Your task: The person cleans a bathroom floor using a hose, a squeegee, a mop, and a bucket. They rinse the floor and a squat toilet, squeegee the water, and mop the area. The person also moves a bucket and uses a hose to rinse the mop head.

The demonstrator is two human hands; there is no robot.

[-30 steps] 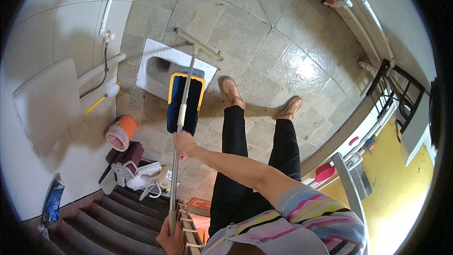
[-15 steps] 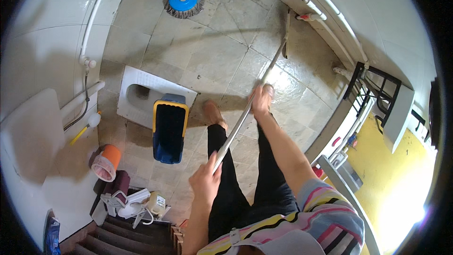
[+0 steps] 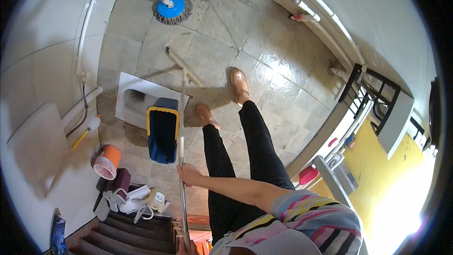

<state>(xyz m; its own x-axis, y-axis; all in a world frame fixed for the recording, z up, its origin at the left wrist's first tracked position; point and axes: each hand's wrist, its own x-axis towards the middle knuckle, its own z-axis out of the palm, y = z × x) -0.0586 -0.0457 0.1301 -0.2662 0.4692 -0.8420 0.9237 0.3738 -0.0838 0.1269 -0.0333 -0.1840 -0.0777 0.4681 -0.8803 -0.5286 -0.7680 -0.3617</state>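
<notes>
Nearest you, at the bottom edge, your left hand [image 3: 185, 246] is only partly in frame at the top end of the squeegee handle [image 3: 181, 160]; it seems wrapped round the pole, but you cannot tell how firmly. A little farther along, your right hand [image 3: 189, 174] is closed round the same metal pole at about mid-length, fingers curled over it. The pole runs from your hands out to the squeegee blade [image 3: 185, 67], which lies on the wet tiled floor [image 3: 283, 80] just beyond the white squat pan [image 3: 137, 101] and left of your brown shoes [image 3: 238, 82].

You should expect the tool to feel light and stiff: a thin rigid pole with a narrow crossbar at the far end. The metal looks smooth, so it may slip if damp; two well-spaced holds, one high and one at the middle, look the surest way to steer it.

Left of the pole, near your feet, stands a blue bucket with a yellow rim [image 3: 163, 134]; what is in it cannot be told. Nearer and farther left lies an orange pot [image 3: 107, 162] on its side, its mouth pale, with white bottles and clutter [image 3: 137, 198] beside the brick steps [image 3: 122, 236]. Far off, a round blue mop head [image 3: 171, 8] rests on the floor by the wall pipes.
</notes>
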